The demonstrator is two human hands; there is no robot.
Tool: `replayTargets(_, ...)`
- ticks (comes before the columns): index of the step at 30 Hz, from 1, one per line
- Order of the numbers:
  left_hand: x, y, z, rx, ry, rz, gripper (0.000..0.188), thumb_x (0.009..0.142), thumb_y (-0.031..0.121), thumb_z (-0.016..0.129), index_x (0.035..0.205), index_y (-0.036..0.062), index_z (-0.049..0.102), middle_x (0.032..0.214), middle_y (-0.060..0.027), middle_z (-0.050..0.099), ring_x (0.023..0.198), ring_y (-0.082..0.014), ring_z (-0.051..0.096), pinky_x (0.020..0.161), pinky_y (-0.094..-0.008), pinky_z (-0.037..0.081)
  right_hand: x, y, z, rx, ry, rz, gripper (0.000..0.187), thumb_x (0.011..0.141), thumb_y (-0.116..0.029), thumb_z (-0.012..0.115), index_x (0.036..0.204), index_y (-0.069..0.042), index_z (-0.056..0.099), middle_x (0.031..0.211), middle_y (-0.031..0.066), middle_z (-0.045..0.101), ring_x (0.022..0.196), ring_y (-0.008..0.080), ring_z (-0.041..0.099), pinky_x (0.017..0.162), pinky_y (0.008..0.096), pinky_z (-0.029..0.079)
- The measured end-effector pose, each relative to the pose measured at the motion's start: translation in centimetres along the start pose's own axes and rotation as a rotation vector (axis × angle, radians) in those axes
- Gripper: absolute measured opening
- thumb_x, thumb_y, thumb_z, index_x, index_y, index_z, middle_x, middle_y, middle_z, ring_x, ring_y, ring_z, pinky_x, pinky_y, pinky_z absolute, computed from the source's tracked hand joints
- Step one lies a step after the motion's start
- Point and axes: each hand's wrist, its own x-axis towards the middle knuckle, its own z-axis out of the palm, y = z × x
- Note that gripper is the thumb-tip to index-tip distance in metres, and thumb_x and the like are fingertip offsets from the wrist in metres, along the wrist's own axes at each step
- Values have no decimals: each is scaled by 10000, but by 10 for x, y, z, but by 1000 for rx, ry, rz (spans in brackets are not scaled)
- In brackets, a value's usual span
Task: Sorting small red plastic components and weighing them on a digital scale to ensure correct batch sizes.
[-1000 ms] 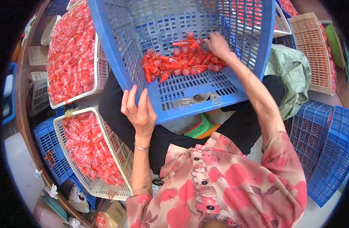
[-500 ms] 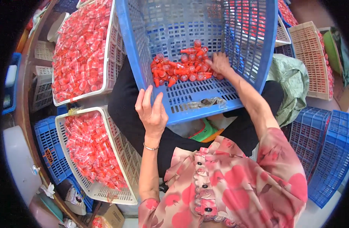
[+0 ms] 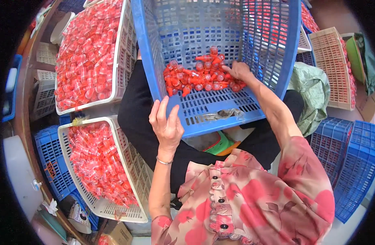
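Observation:
A large blue plastic basket leans tipped toward me over my lap, its mouth facing me. A heap of small red bottle-shaped pieces with clear round ends lies inside it, on the lower side. My right hand reaches in at the heap's right end, index finger stretched over the pieces and the other fingers partly bent; no piece shows in its grasp. Against the basket's left front corner rests my left hand, fingers apart and nothing in it.
To the left stand two white crates full of similar red pieces. Blue crates are at the right, below a beige crate. A pale green sack lies beside my right knee, and a green and orange object sits under the basket.
The basket has shifted slightly right and down. My right hand has drawn a little toward me at the heap's edge, and a few pieces there have moved. My left hand has moved with the basket.

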Motion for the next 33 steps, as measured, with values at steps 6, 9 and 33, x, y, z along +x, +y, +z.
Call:
replayTargets(6,-5,-1,-3,1,-5,-2,360,682,-99,639,995,71,687,1293,-112,559,1247,-324,453,1013,-397,396,12,4,-10,150,-127,-97,916,821,-807,351,1089,17,646,1036,271,659,1014,441,617,908,484,472)
replayTargets(9,0,0,1,-18,11,-2,357,678,-97,640,989,70,689,1296,-114,559,1249,-324,453,1016,-397,394,15,17,6,249,-24,-85,900,826,-789,389,1115,28,630,1106,265,640,1053,421,606,933,469,460)
replayTargets(33,-1,7,2,89,0,2,377,674,-129,608,980,77,688,1291,-131,549,1248,-357,433,1030,-411,378,-82,-121,-36,561,245,-366,615,872,-508,596,1280,-60,492,1227,262,533,1176,412,512,957,502,430)
